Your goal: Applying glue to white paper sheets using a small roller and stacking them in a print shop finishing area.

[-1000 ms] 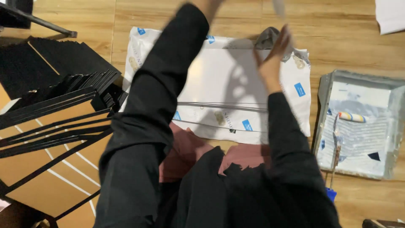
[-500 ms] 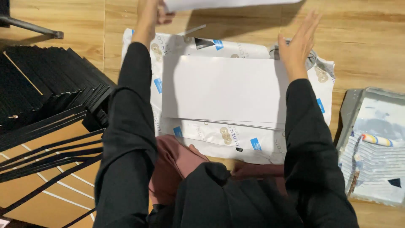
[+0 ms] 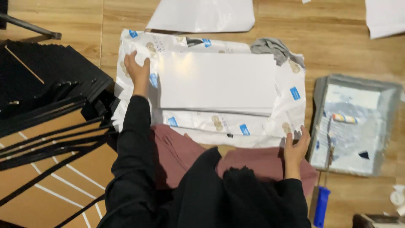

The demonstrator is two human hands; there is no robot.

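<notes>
A white rectangular board [image 3: 217, 82] lies flat on a printed white plastic sheet [image 3: 291, 90] spread over the wooden floor. My left hand [image 3: 137, 69] rests on the sheet just left of the board, fingers spread, holding nothing. My right hand [image 3: 295, 145] is open near my knee, at the sheet's front right corner beside a paint tray [image 3: 358, 122]. A second white sheet [image 3: 202, 16] lies on the floor beyond the plastic. A grey cloth [image 3: 272, 46] sits crumpled at the board's far right corner.
The paint tray, lined with plastic, holds a paint roller [image 3: 344, 118] whose blue handle [image 3: 321, 207] points toward me. A stack of black panels [image 3: 46, 84] fills the left side. More white pieces [image 3: 384, 17] lie at top right.
Both hands came down from above the board. The white sheet I held up now lies on the floor beyond the plastic. My right hand has drawn back beside the tray.
</notes>
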